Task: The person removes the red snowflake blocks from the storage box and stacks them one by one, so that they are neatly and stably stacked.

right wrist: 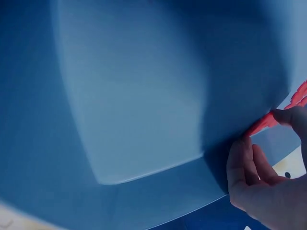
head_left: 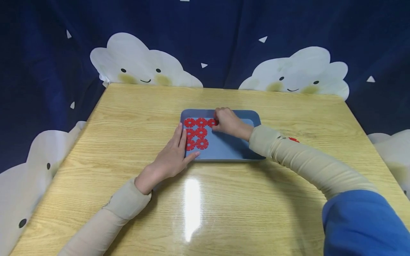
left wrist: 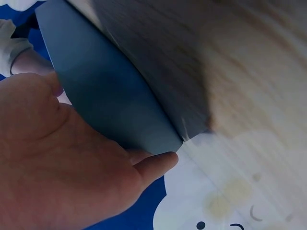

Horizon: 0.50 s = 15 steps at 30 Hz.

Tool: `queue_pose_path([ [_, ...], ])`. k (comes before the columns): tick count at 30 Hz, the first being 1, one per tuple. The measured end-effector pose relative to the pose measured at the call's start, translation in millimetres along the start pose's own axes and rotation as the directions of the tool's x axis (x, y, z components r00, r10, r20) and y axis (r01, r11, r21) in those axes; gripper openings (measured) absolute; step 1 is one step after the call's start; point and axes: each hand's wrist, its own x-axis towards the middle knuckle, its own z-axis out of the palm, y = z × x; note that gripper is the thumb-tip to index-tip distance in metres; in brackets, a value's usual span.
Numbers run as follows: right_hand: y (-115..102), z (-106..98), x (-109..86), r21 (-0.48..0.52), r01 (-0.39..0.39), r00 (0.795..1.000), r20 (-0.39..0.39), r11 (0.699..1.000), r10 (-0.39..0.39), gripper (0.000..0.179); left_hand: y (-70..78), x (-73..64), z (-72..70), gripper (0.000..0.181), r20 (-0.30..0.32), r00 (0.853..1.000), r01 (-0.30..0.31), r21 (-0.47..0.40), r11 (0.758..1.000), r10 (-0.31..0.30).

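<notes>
A shallow blue tray (head_left: 224,149) lies on the table. Several red plastic snowflake discs (head_left: 201,143), round and notched with a hole in the middle, sit in rows at its left side. Along the tray's left edge my left hand (head_left: 169,156) rests with straight fingers, the thumb spread over the front left corner. The left wrist view shows that hand against the tray's outer wall (left wrist: 105,86). My right hand (head_left: 231,122) reaches inside near the back wall, pinching a red snowflake disc (right wrist: 263,124) between thumb and fingertips at the right end of the back row.
Another red piece (head_left: 293,139) shows on the wooden table (head_left: 144,117), right of the tray and partly hidden by the right sleeve. A dark blue curtain (head_left: 217,42) with white clouds hangs behind the table's far edge.
</notes>
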Motion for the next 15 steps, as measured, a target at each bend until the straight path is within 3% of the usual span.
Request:
queue_pose_path([
  [7, 0.1, 0.2, -1.3, 0.03, -0.032, 0.999, 0.018, 0.999, 0.032, 0.042, 1.6, 0.0, -1.2, 0.094, 0.006, 1.0, 0.002, -0.003, 1.0, -0.002],
  [15, 1.3, -14.9, -4.7, 0.049, -0.001, 1.0, 0.015, 0.999, 0.0, 0.045, 1.7, -0.5, -2.0, 0.094, 0.005, 1.0, 0.009, -0.003, 1.0, -0.009],
])
